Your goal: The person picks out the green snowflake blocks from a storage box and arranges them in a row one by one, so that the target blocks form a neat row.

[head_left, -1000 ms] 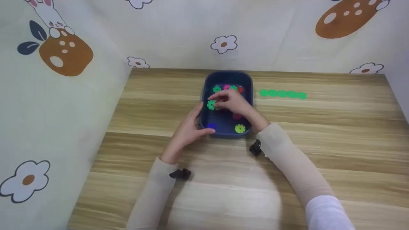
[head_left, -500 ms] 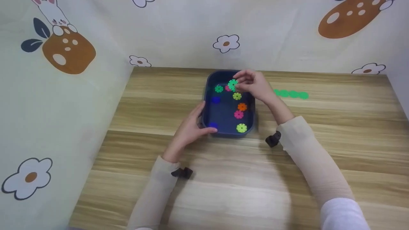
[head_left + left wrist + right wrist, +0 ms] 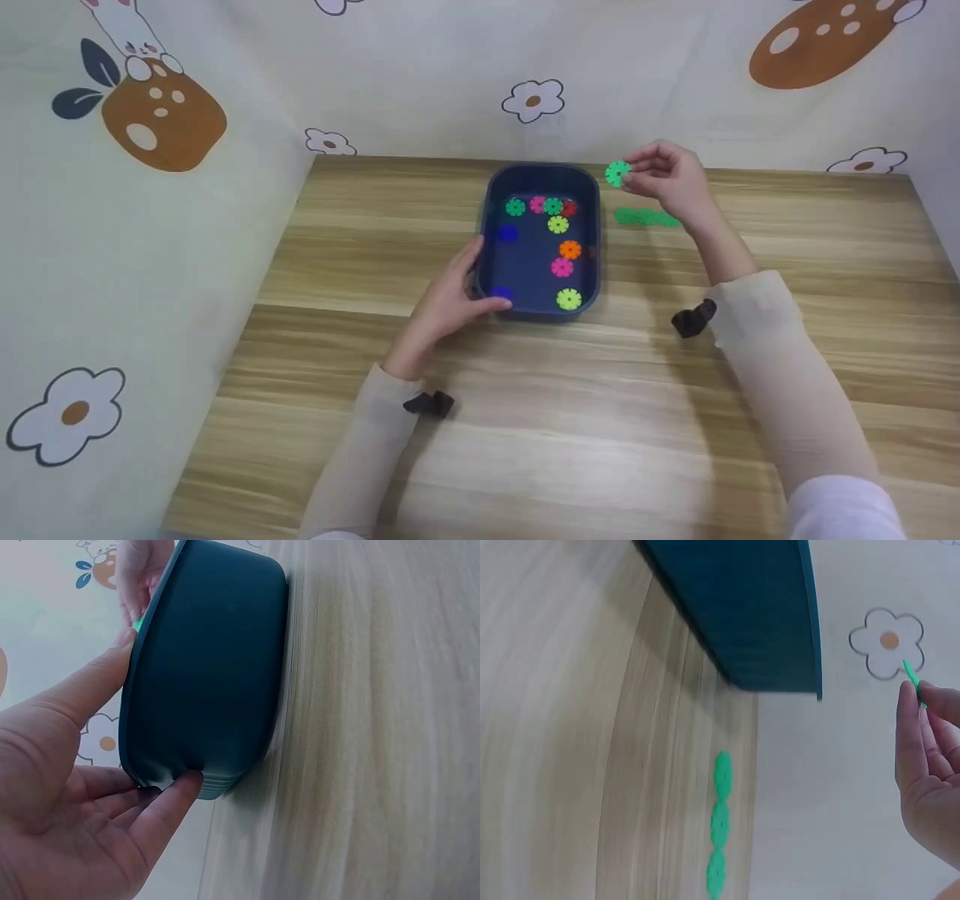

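My left hand point(image 3: 444, 301) grips the near left corner of a dark blue plastic bin point(image 3: 525, 264), thumb at the front rim and fingers along the left side. In the left wrist view its fingertips press the bin's outer wall point(image 3: 210, 652). My right hand point(image 3: 679, 187) pinches a green snowflake disc point(image 3: 617, 174) between thumb and fingers, raised right of the bin's far end. The disc appears edge-on in the right wrist view. Below it on the table lies a row of green snowflake discs point(image 3: 637, 217), partly hidden by the right hand.
Inside the bin lie several loose discs, among them an orange disc point(image 3: 570, 250), a yellow-green disc point(image 3: 568, 299), a pink disc point(image 3: 562, 268) and a blue disc point(image 3: 508, 233). Behind the wooden table point(image 3: 345, 225) rises a patterned wall covering point(image 3: 420, 82).
My right hand has picked the green disc out of the bin and carried it up and right, past the bin's right rim. The left hand has stayed on the bin.
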`<state>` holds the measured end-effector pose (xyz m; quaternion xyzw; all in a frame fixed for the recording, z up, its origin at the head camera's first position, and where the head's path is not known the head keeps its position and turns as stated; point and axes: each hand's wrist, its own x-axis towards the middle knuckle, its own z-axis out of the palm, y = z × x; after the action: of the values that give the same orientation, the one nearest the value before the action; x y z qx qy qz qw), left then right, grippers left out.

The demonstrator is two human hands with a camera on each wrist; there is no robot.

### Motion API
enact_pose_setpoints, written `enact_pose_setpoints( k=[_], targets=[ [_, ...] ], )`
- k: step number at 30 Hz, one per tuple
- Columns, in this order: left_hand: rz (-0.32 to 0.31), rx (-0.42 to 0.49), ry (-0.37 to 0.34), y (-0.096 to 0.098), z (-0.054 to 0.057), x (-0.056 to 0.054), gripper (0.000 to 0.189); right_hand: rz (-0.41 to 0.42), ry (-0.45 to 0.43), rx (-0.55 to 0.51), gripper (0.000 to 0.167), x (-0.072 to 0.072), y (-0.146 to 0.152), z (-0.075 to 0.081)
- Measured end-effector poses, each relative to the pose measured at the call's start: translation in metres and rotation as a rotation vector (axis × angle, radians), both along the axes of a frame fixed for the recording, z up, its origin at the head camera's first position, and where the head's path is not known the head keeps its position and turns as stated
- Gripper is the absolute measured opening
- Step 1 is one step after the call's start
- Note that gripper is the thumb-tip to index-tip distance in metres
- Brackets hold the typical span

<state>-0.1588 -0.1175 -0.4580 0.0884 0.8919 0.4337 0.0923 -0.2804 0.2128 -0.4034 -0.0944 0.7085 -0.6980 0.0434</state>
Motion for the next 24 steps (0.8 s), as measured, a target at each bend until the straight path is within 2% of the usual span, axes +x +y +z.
enact_pose_setpoints(
  k=[8, 19, 24],
  targets=[
    [0.005, 0.019, -0.014, 0.000, 0.000, 0.000, 0.106, -0.202, -0.072, -0.055, 0.018, 0.005, 0.044, -0.002],
    [0.013, -0.003, -0.013, 0.001, 0.001, 0.001, 0.107, -0.361, -0.151, -0.109, 0.018, 0.018, 0.100, -0.013],
    [0.016, -0.009, -0.006, 0.001, 0.001, 0.001, 0.107, -0.431, -0.219, -0.084, 0.023, 0.023, 0.120, -0.021]
  ],
)
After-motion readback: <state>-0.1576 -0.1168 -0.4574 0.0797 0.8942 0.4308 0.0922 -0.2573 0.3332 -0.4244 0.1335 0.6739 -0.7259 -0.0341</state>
